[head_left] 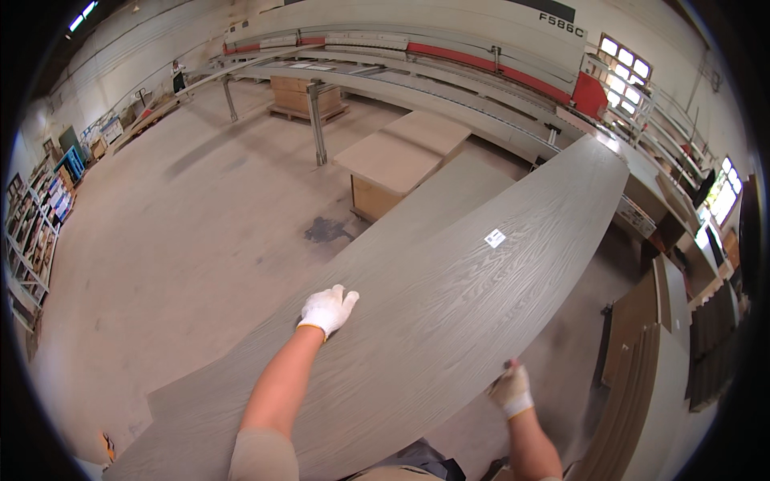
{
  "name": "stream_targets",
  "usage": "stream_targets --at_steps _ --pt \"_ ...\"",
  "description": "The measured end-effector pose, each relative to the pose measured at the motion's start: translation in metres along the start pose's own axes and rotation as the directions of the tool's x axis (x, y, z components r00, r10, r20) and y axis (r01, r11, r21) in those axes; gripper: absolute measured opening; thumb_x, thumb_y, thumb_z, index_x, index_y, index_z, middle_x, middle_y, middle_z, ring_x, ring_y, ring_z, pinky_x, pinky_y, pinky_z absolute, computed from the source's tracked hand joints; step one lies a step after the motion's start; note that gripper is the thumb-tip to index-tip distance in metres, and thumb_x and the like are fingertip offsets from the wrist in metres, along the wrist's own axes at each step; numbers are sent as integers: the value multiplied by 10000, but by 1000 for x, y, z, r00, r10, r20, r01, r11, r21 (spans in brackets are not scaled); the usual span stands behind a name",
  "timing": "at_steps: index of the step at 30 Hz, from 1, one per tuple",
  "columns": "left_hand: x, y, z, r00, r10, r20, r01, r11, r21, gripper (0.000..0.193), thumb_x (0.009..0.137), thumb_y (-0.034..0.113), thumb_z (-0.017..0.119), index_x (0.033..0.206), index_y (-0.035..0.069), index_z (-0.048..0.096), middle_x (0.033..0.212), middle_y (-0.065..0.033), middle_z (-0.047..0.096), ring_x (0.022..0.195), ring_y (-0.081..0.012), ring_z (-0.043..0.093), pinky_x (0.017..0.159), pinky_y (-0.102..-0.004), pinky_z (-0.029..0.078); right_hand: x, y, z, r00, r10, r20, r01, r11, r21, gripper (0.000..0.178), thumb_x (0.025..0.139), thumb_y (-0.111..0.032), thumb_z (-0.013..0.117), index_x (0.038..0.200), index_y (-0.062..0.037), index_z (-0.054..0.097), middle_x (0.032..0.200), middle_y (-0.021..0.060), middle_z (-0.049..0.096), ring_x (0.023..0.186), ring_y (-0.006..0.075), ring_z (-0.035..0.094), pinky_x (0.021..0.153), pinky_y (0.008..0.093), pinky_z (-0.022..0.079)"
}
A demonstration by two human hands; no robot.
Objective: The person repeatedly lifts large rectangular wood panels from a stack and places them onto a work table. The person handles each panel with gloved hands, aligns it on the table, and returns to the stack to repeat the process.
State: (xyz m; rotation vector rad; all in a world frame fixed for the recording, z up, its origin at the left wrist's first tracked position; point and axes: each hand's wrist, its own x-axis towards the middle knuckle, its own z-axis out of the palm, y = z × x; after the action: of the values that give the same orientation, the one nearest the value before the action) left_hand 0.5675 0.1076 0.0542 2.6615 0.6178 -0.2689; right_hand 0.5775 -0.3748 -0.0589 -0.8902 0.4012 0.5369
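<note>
A long grey wood-grain panel with a small white label stretches from in front of me toward the machine at the far right. Another grey panel shows beneath its left side. My left hand, in a white glove, is bent around the upper panel near its left edge, thumb on the face. At the right edge, my gloved right hand has its fingers curled. A small dark, reddish bit shows at its tip; the fingers' inner side is hidden, so what it holds is unclear.
A large machine with a red strip runs across the back. Brown boards are stacked left of the panels, and another stack sits on a pallet farther off. More boards stand at my right. Shelves line the left.
</note>
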Motion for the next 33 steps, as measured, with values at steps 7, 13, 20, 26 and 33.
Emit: stream_targets --at_steps 7,13,20,26,33 --pt "56 66 2 999 -35 30 36 999 -34 693 1043 607 305 1253 71 689 1268 -221 694 1216 -412 631 1050 -512 474 113 -203 17 904 -335 -264 333 941 -54 566 1048 -471 498 1458 -82 520 1466 132 572 1353 347 525 1161 548 390" --pt "62 89 13 999 -30 -23 28 998 -61 713 1048 574 274 1230 37 708 1261 -253 683 1192 -436 635 1044 -513 479 171 -265 -50 901 -352 -253 344 936 -79 449 1025 -437 569 1295 -83 626 1332 133 667 1238 327 604 1069 533 472" --pt "58 51 8 1000 -1 12 2 997 -80 765 1054 563 249 1146 -16 741 1238 -284 675 1200 -460 623 1068 -526 453 162 -234 -57 863 -457 -215 444 889 -108 509 975 -440 646 1328 -76 600 1420 136 619 1291 345 564 1117 550 419" --pt "-7 -80 5 980 -187 -74 192 979 72 809 1065 579 229 1051 -29 763 1166 -292 698 1148 -455 652 1036 -544 470 89 -95 3 907 -292 -304 304 953 -10 458 944 -376 692 1322 -138 593 1394 122 620 1269 364 552 1093 650 389" --pt "-137 -226 -3 906 -319 -279 348 936 58 818 1068 581 259 898 -46 755 1017 -308 706 1010 -491 667 940 -574 486 -40 25 99 945 -210 -250 250 958 142 238 955 -116 677 1120 -102 505 1155 104 600 1048 335 623 874 654 555"
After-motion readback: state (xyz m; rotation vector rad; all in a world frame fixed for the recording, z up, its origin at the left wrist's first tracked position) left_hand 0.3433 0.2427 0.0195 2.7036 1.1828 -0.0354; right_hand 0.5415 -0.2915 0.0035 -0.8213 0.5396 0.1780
